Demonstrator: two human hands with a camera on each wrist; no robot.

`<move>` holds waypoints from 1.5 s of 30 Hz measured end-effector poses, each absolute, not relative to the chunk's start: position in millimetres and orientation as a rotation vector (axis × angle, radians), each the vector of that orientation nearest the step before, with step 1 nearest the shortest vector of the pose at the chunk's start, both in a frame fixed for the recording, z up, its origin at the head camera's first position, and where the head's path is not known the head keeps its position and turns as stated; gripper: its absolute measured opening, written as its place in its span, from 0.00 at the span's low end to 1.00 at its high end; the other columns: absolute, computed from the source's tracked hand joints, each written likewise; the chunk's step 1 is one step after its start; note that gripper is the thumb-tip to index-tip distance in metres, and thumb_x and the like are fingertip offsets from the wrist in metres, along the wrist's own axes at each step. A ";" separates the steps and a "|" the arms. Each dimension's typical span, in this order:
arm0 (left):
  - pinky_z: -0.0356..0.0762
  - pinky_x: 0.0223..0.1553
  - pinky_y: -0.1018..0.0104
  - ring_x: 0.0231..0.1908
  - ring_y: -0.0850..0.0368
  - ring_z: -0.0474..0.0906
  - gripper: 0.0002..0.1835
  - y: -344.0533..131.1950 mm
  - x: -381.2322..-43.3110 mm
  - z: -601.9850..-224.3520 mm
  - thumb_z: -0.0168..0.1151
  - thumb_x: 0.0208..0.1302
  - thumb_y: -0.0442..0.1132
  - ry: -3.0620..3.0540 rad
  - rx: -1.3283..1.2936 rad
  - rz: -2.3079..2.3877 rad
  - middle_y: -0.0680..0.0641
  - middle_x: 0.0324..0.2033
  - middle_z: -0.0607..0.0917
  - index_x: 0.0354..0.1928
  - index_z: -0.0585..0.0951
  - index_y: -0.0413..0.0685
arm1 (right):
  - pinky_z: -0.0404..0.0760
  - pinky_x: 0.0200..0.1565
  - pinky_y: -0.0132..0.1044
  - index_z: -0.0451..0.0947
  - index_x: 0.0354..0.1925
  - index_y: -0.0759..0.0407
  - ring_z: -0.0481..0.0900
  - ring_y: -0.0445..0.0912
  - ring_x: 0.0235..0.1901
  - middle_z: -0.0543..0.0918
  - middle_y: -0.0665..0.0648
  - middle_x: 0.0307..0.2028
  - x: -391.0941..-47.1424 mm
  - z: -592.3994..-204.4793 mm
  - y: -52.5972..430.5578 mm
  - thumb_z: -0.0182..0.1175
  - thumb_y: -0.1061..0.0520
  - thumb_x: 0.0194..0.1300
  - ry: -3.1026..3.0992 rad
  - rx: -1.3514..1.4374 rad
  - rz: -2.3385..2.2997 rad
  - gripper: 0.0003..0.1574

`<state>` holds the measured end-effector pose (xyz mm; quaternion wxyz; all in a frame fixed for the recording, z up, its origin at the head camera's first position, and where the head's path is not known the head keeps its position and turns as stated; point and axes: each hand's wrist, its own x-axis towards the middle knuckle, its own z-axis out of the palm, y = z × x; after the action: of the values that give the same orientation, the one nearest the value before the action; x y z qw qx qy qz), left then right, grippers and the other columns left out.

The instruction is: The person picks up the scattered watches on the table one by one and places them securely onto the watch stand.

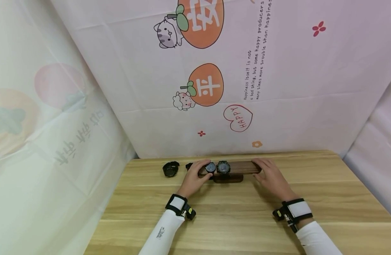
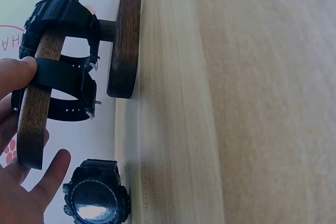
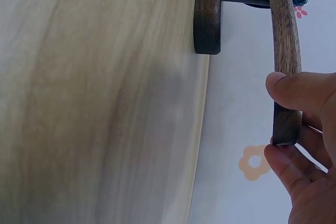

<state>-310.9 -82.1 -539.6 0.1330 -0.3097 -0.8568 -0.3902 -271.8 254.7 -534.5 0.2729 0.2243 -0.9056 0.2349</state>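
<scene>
A dark wooden watch stand (image 1: 244,166) stands near the table's back edge, its crossbar raised over a short base (image 1: 228,179). Two black watches hang around the bar: one near its middle (image 1: 223,167), the other (image 1: 210,167) further left. My left hand (image 1: 194,177) is at the bar's left part, thumb pressing the strap (image 2: 58,73) of the left watch, fingers behind it. My right hand (image 1: 274,180) grips the bar's right end; in the right wrist view its thumb (image 3: 296,88) lies along the bar, fingers behind and below.
A third black watch (image 1: 171,169) lies on the wooden table (image 1: 227,219), left of the stand. Something small and dark (image 1: 189,165) shows behind my left hand, too covered to identify. A printed white cloth (image 1: 150,88) hangs behind the table.
</scene>
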 end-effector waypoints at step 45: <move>0.67 0.63 0.55 0.62 0.58 0.65 0.29 -98.3 -307.5 -538.7 0.66 0.62 0.47 -2.475 -0.847 -1.214 0.58 0.61 0.74 0.65 0.73 0.54 | 0.76 0.54 0.53 0.72 0.61 0.62 0.70 0.55 0.55 0.77 0.63 0.55 -271.2 -535.2 235.7 0.75 0.63 0.47 -2.414 0.624 0.629 0.42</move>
<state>-307.5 -98.3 -538.7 0.1285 -0.2911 -0.8512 -0.4175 -271.2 235.7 -535.2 0.2814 0.2327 -0.9009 0.2347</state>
